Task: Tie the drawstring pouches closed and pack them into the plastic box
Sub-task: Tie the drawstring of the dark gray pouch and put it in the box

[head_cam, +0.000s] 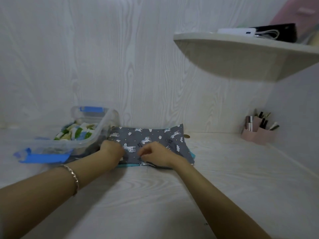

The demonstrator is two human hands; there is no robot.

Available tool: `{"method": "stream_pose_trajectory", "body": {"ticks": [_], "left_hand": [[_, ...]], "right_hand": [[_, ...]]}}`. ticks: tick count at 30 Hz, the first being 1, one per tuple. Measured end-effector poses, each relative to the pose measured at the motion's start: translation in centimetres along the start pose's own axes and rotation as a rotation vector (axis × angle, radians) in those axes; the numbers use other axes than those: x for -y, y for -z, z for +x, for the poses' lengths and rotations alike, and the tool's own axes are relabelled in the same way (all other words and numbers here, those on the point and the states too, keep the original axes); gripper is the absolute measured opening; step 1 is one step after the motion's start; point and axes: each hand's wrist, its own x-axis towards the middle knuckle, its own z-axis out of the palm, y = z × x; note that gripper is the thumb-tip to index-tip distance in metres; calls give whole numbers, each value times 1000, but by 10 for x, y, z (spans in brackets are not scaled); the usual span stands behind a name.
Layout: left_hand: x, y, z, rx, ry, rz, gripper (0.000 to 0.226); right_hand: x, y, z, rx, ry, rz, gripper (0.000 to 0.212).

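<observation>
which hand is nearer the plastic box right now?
Left. The left hand holds the gray pouch at its left edge, just beside the plastic box; the right hand is farther right, at the pouch's middle.

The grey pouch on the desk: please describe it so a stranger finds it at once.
On the white desk, look just right of the clear plastic box with blue clips. The grey pouch lies flat there; it alone shows white unicorns and clouds, unlike the green-patterned pouch inside the box.
</observation>
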Motion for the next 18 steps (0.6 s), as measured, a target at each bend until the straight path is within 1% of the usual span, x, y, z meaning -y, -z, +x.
{"method": "stream_pose_trajectory", "body": {"ticks": [2,4,5,7,8,10,11,12,13,14,15,16,18], "left_hand": [[0,3,1,-32,-14,43,38],[2,6,0,-120,-29,84,31],[3,8,0,-185,-36,87,29],[8,18,-1,-371,-29,7,30],[10,25,-1,-477,-29,-76,32],[14,40,-2,-662,-87,-337,30],[15,47,-3,-725,-151,-497,27],[15,53,-3,-775,-217,-662,22],[13,59,-4,-791,-267,-818,14],[12,63,-5,-797,-290,-963,13],[12,65,-6,-804,-290,-1085,25],[13,66,-9,-799,-272,-1158,41],[16,61,-14,-750,-209,-1186,79]], "right_hand": [[-4,-3,-1,0,-15,-5,19],[-8,-5,-2,-5,-33,5,20],[-10,-6,-2,-22,-30,23,21],[-11,-6,-1,-98,10,84,29],[-9,-5,-1,-138,41,126,39],[0,-2,0,-183,122,274,63],[7,0,1,-209,153,376,65],[14,3,2,-258,175,473,57],[21,7,3,-336,179,522,42],[27,11,4,-451,173,506,28],[31,15,5,-556,164,469,20],[32,19,7,-625,144,461,16],[33,28,8,-696,114,521,12]]}}
